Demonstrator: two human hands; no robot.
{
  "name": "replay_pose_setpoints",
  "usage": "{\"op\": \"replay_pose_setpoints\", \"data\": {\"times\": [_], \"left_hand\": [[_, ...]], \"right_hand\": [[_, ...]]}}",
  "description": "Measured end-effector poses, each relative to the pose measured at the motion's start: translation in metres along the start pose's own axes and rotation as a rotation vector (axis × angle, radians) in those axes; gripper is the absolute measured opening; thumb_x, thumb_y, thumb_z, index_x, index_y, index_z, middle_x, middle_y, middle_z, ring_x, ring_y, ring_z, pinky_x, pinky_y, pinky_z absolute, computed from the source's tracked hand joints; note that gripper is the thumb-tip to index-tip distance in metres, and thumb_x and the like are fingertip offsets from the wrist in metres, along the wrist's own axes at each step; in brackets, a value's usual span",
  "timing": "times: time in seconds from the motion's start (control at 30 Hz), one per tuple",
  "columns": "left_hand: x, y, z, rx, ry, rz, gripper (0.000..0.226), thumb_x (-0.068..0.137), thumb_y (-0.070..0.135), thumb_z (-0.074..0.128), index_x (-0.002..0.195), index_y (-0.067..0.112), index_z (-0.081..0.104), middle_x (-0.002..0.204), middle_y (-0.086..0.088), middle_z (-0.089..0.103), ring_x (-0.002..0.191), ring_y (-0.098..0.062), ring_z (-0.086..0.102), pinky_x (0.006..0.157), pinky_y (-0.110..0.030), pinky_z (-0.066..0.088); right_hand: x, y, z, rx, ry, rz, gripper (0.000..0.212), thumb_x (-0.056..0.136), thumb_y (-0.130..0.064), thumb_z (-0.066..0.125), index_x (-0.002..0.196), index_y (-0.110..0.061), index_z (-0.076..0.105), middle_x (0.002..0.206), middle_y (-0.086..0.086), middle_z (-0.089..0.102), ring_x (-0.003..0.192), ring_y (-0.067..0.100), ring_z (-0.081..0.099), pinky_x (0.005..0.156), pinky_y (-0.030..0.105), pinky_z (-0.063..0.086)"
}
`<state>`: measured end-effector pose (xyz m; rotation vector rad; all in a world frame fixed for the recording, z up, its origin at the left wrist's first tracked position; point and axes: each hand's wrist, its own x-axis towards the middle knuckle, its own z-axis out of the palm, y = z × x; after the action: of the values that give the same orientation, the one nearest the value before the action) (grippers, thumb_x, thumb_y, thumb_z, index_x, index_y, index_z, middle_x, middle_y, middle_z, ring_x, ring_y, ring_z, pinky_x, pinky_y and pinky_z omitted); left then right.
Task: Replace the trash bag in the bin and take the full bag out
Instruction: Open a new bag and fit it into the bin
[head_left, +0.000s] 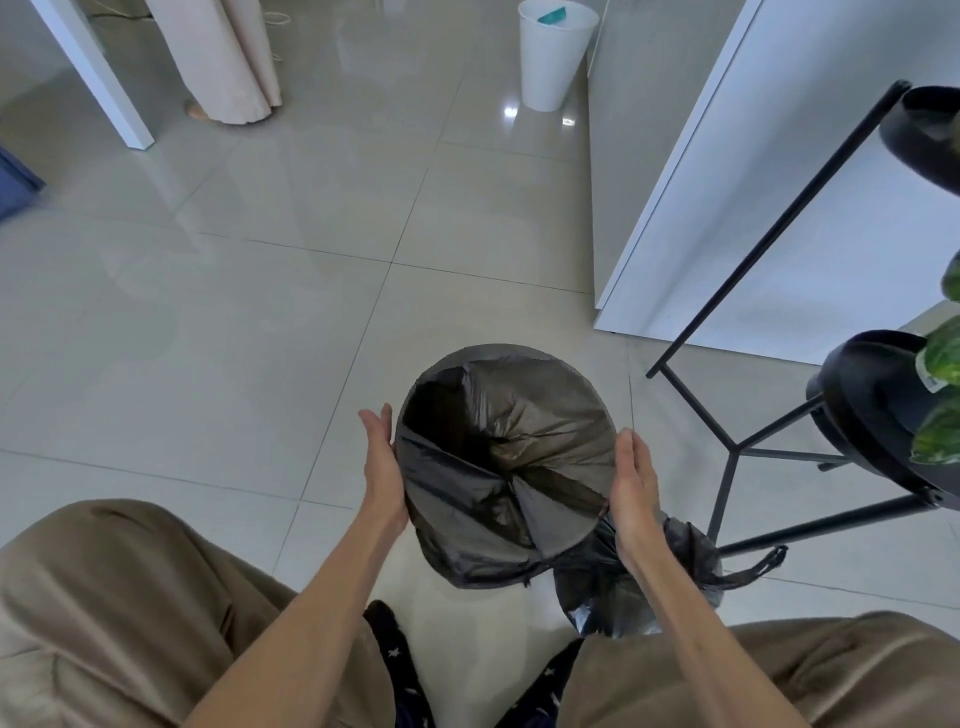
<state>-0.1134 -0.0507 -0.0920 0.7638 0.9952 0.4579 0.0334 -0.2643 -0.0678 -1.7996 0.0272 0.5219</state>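
A round bin (467, 551) stands on the floor between my knees, lined with a fresh dark grey trash bag (519, 441) whose edge is folded down over the rim. My left hand (382, 467) lies flat against the bin's left side, fingers straight. My right hand (634, 483) presses flat on the right side of the rim. Neither hand grips anything. A full black bag (680, 571), tied with a drawstring, sits on the floor just right of the bin, partly behind my right forearm.
A black metal plant stand (737, 447) with dark pots and green leaves (940, 395) is close on the right. A white cabinet (753, 208) lies beyond it. A white wastebasket (553, 52) stands far ahead; curtain (223, 57) at back left. Glossy tiled floor all around.
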Motion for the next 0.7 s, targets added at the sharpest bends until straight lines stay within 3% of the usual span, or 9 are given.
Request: {"op": "replay_pose_setpoints", "data": {"times": [0.07,0.17,0.3,0.43,0.53,0.63,0.7], "left_hand": [[0.011,0.0,-0.007,-0.005,-0.071,-0.064,0.088,0.083,0.086,0.019,0.154,0.035,0.035,0.152,-0.004,0.05,0.133,-0.032,0.051,0.108,-0.05,0.044],[0.019,0.003,-0.009,-0.005,-0.082,-0.093,0.092,0.082,0.088,0.019,0.152,0.032,0.038,0.147,-0.003,0.054,0.13,-0.032,0.053,0.107,-0.051,0.045],[0.018,0.015,-0.014,0.127,0.182,0.007,0.078,0.094,0.075,0.014,0.151,0.029,0.041,0.142,-0.005,0.059,0.136,-0.028,0.049,0.118,-0.05,0.031],[-0.013,0.015,-0.025,0.102,0.428,0.097,0.066,0.099,0.066,0.017,0.147,0.032,0.046,0.126,0.002,0.069,0.131,-0.018,0.051,0.116,-0.041,0.022],[-0.054,-0.003,-0.011,0.015,0.345,0.102,0.059,0.101,0.063,0.021,0.15,0.037,0.039,0.133,0.008,0.064,0.123,-0.012,0.052,0.113,-0.038,0.027],[-0.065,-0.017,0.001,-0.055,0.231,0.081,0.058,0.1,0.066,0.023,0.152,0.042,0.034,0.141,0.007,0.056,0.12,-0.018,0.054,0.112,-0.043,0.037],[-0.054,-0.019,0.0,-0.051,0.175,0.064,0.06,0.097,0.07,0.024,0.151,0.046,0.034,0.147,0.005,0.052,0.129,-0.024,0.052,0.114,-0.051,0.037]], "right_hand": [[-0.008,0.012,-0.001,0.015,0.018,0.056,0.066,0.1,-0.06,0.033,0.153,-0.019,0.036,0.156,0.0,0.04,0.142,0.016,0.038,0.116,0.029,0.025],[-0.006,0.026,-0.006,0.012,0.009,0.108,0.106,0.071,-0.094,0.032,0.146,-0.021,0.046,0.152,0.002,0.048,0.14,0.019,0.043,0.12,0.045,0.029],[0.006,0.013,-0.011,-0.046,0.055,0.082,0.081,0.089,-0.075,0.028,0.148,-0.022,0.043,0.15,0.002,0.05,0.137,0.02,0.046,0.118,0.048,0.033],[0.023,-0.013,-0.011,-0.121,0.01,-0.08,0.072,0.097,-0.066,0.027,0.154,-0.021,0.034,0.159,-0.002,0.037,0.145,0.015,0.034,0.123,0.04,0.023],[0.032,-0.036,-0.004,-0.223,-0.098,-0.148,0.068,0.1,-0.063,0.024,0.158,-0.027,0.024,0.162,-0.009,0.028,0.148,0.01,0.026,0.119,0.026,0.016],[0.04,-0.05,0.005,-0.313,-0.253,-0.174,0.079,0.092,-0.074,0.02,0.159,-0.031,0.018,0.164,-0.01,0.024,0.15,0.01,0.022,0.122,0.031,0.014],[0.039,-0.046,0.008,-0.323,-0.29,-0.127,0.077,0.095,-0.069,0.017,0.159,-0.027,0.016,0.165,-0.008,0.02,0.15,0.01,0.019,0.121,0.028,0.01]]}}
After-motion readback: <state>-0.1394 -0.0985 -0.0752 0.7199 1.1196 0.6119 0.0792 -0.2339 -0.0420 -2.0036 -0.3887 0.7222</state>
